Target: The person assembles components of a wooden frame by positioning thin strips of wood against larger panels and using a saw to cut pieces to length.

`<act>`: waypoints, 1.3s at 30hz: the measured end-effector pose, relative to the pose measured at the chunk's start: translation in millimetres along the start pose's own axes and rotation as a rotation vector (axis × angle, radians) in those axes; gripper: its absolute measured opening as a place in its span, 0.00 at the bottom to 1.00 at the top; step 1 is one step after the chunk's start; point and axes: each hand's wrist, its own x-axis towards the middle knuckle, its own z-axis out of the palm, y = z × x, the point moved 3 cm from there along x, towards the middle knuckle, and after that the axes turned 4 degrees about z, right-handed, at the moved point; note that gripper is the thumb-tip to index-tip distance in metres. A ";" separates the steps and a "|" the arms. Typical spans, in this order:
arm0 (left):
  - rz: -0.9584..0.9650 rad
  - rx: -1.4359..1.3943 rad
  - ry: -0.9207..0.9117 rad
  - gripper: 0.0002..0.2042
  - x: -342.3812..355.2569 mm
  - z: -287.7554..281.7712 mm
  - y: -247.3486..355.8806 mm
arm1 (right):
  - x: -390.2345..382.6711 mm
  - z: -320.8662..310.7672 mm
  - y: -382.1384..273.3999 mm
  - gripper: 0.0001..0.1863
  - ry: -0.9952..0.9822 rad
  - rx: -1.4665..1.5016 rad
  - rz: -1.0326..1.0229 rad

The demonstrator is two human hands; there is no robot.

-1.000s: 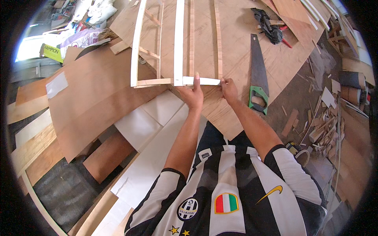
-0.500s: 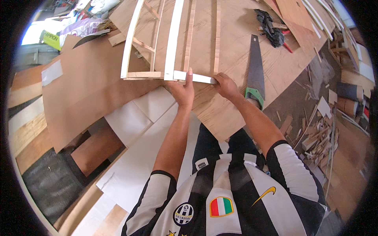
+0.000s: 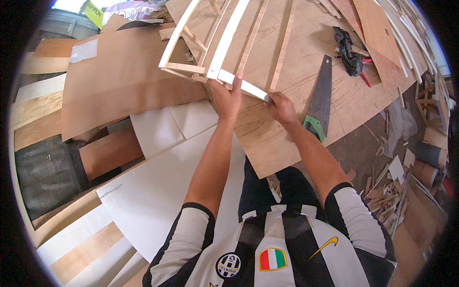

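Observation:
A light wooden frame (image 3: 231,38) with long rails, some of them white-faced, lies over the plywood at the top centre. Its near end carries a short white strip (image 3: 253,89). My left hand (image 3: 226,99) is closed on the frame's near end, thumb up over the white strip and fingers hidden underneath. My right hand (image 3: 283,108) pinches the strip's right end, at the corner by the last rail. To the right of that hand lies a handsaw (image 3: 321,95) with a dark blade and a green handle, flat on the plywood sheet (image 3: 267,150).
A crumpled black plastic bag (image 3: 349,52) and a red-handled tool (image 3: 366,80) lie beyond the saw. Large brown board (image 3: 114,86) and white panels (image 3: 162,191) spread at the left. Wood offcuts (image 3: 387,196) are heaped on the floor at right.
The view has shifted, and the frame now slants more, its near end sloping down toward the right. Both hands keep their hold on it; the saw still lies on the plywood.

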 end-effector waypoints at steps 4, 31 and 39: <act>-0.060 0.009 0.019 0.32 -4.0 -0.6 11.3 | -1.0 -1.2 2.9 0.17 0.005 0.004 -0.015; -0.005 0.179 0.048 0.40 -0.9 4.2 -12.1 | 2.8 -0.6 10.7 0.13 -0.162 -0.068 0.001; -0.016 0.102 0.022 0.39 0.4 2.7 -13.3 | -4.6 -7.5 13.0 0.15 -0.088 0.055 0.034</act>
